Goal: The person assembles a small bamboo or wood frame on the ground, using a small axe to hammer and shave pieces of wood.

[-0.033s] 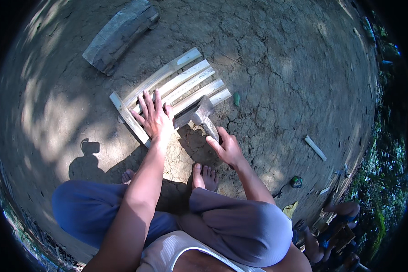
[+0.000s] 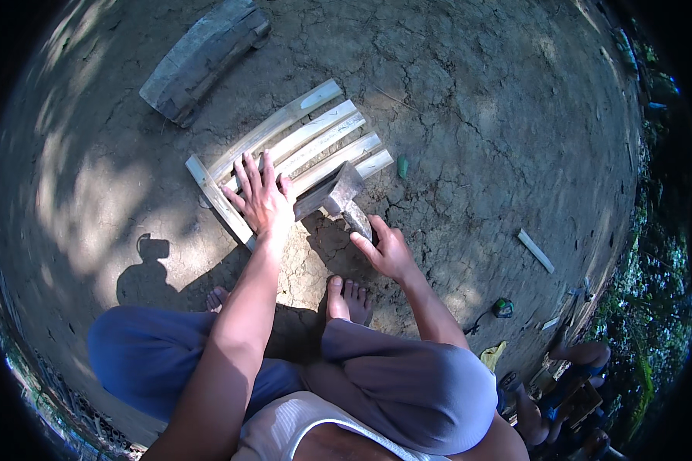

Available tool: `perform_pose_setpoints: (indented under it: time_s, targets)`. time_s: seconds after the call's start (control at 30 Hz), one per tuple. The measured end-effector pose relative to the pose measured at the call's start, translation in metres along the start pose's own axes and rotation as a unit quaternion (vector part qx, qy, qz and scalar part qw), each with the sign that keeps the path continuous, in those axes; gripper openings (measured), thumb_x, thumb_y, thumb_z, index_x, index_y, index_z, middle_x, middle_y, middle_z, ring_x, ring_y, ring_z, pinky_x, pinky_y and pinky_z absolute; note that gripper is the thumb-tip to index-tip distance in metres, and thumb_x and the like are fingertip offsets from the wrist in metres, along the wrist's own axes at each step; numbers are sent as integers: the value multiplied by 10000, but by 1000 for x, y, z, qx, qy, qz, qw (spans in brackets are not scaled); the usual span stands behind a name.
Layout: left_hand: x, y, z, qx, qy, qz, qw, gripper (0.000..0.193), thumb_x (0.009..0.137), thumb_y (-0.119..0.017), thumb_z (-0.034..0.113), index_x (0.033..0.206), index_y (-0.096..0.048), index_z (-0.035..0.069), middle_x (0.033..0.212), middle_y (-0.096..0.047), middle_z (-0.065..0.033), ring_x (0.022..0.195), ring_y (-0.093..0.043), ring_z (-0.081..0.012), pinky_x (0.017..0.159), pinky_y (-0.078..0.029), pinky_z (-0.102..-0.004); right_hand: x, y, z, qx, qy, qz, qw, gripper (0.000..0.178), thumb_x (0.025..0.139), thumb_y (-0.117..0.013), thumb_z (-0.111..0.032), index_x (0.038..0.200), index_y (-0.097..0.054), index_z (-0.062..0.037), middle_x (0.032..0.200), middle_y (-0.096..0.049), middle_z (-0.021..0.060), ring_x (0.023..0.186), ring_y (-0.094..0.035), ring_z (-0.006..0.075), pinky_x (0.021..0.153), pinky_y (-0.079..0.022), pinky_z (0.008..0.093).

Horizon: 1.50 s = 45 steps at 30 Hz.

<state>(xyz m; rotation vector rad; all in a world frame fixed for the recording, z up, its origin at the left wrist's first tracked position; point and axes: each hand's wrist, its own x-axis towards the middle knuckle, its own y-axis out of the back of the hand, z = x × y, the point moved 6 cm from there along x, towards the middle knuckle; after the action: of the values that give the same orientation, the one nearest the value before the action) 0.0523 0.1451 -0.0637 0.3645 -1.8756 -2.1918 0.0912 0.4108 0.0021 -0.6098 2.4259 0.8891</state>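
Observation:
A wooden frame of several pale slats [image 2: 315, 140] lies on the ground, its slats running side by side from one crosspiece [image 2: 221, 203]. My left hand [image 2: 263, 201] rests flat on the slats near that crosspiece, fingers spread and gripping nothing. In my right hand [image 2: 389, 250], fingers wrap around the short handle of a hatchet [image 2: 344, 189]. Its flared metal head lies over or against the slats nearest me; whether it touches them I cannot tell. Below my hands, a bare foot [image 2: 350, 300] stands on the soil, and my left forearm partly hides the other.
A thick weathered log [image 2: 204, 61] lies beyond the frame at the far left. Loose wood sticks [image 2: 535, 250], a small dark green object [image 2: 503, 308] and a yellowish leaf [image 2: 493, 355] lie to the right. Another person's legs [image 2: 580, 353] show at the lower right. Cracked soil [image 2: 469, 154] surrounds the frame.
The hatchet's head and my right hand have shifted very slightly. My left hand and the slats look the same.

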Motion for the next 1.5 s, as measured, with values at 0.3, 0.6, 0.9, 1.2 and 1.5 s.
perform_pose_setpoints:
  time_s: [0.3,0.6,0.9,1.2,1.5]
  targets:
    - [0,-2,11,-30,-7,-8,999,674,1044,-524,523,1638,-378,240,1757,-199,-124,1637,-89,-333,1213,32,-763,-18,13,16,538,-72,58,838,435,1138,-408,-432,1299,-535,-48,783,-576,47,537,-532,128,489,-451,289]
    - [-20,-6,85,-151,72,-98,981,1158,830,-780,587,1708,-107,243,1738,56,-299,1609,137,-463,1076,146,-861,-23,98,-37,-181,66,186,963,588,978,-717,-182,1479,-459,-13,892,-741,189,709,-748,378,616,-595,458]
    - [-31,-5,90,-213,74,-49,973,1153,766,-849,547,1689,-219,261,1756,31,-249,1622,69,-450,1098,121,-857,19,75,5,-414,152,148,885,604,1009,-654,-197,1561,-430,-96,979,-708,231,701,-723,428,558,-596,511]
    - [-33,-5,83,-224,85,-32,970,1026,832,-805,499,1677,-264,283,1758,-50,-233,1625,-15,-439,1120,71,-861,-1,62,-30,-383,334,283,813,533,1005,-683,-160,1489,-497,-34,1000,-701,251,774,-732,425,618,-596,491]
    - [-33,-16,82,-197,70,-64,976,1047,860,-744,600,1696,-176,330,1768,62,-196,1624,94,-423,1068,93,-893,3,75,0,-286,281,271,875,499,974,-733,-138,1352,-537,123,1156,-674,315,970,-708,460,795,-572,492]
